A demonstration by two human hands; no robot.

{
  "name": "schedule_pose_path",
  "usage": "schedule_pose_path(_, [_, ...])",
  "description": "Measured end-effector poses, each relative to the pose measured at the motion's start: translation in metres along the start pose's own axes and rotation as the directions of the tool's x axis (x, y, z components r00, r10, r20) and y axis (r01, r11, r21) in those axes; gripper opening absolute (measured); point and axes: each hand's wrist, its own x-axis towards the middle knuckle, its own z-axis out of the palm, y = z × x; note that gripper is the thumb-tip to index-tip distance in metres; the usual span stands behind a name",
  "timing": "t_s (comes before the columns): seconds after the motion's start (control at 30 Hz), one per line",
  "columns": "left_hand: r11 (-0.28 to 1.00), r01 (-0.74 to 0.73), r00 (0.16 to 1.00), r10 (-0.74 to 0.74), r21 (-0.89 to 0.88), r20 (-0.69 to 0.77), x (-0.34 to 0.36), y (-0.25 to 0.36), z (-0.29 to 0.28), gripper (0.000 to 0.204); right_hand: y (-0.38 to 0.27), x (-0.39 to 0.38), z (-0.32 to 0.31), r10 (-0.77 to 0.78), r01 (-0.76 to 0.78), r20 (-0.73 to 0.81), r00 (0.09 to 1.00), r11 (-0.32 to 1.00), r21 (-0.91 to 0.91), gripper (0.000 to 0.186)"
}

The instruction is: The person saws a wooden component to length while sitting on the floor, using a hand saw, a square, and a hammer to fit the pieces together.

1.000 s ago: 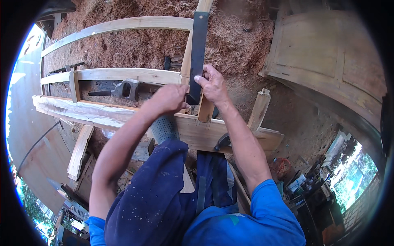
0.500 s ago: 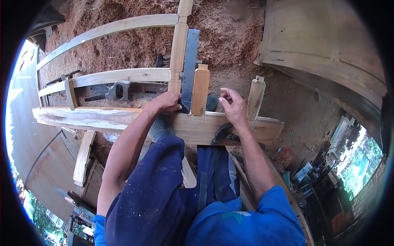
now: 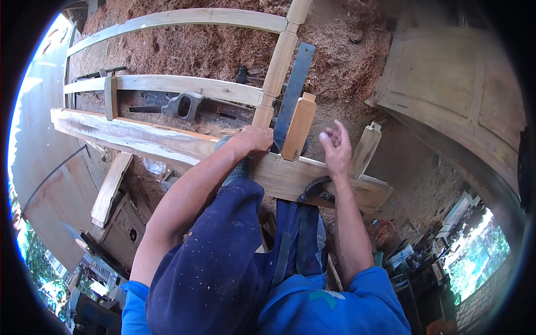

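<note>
My left hand (image 3: 257, 139) is closed at the dark base of a try square (image 3: 296, 92), whose long metal blade points away from me. Against its right side a short wooden block (image 3: 300, 129) stands upright on the edge of a long wooden beam (image 3: 279, 174) lying across in front of my knees. To the right my right hand (image 3: 337, 151) hovers over the beam, fingers loosely bent and apart, with nothing in them. Beneath that wrist a dark curved tool (image 3: 315, 188), partly hidden, rests on the beam. The left hand's fingertips are mostly hidden.
A jointed wooden frame with a post (image 3: 279, 61) and curved rails (image 3: 184, 18) lies beyond the beam. A handsaw (image 3: 187, 107) is behind the beam at left. Wood shavings (image 3: 346, 50) cover the ground. A wooden panel (image 3: 446, 84) stands at right, near a tenoned wooden piece (image 3: 366, 148).
My view has shifted and tilted, so the beam and frame appear turned and farther right. The right hand's fingers have lifted and loosened. The left hand stays at the square.
</note>
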Motion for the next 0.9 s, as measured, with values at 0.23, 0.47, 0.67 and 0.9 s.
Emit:
schedule_pose_path(0.23, [0.997, -0.033, 0.999, 0.036, 0.074, -0.033, -0.005, 0.006, 0.0, 0.046, -0.018, 0.091, 0.061, 0.163, -0.274, 0.319, 0.934, 0.899, 0.343, 0.06])
schedule_pose_path(0.47, [0.991, -0.101, 0.988, 0.111, 0.088, -0.111, 0.009, -0.002, 0.01, 0.044, -0.004, 0.08, 0.066, 0.127, -0.225, 0.219, 0.967, 0.827, 0.516, 0.038])
schedule_pose_path(0.67, [0.993, -0.066, 0.995, 0.073, 0.102, -0.068, 0.0, 0.009, 0.009, 0.03, -0.002, 0.074, 0.068, 0.122, -0.175, 0.135, 0.983, 0.839, 0.514, 0.026])
schedule_pose_path(0.9, [0.997, -0.074, 0.989, 0.077, 0.028, -0.125, 0.014, 0.008, 0.016, 0.028, 0.008, 0.076, 0.059, 0.14, -0.213, 0.167, 0.976, 0.782, 0.586, 0.024])
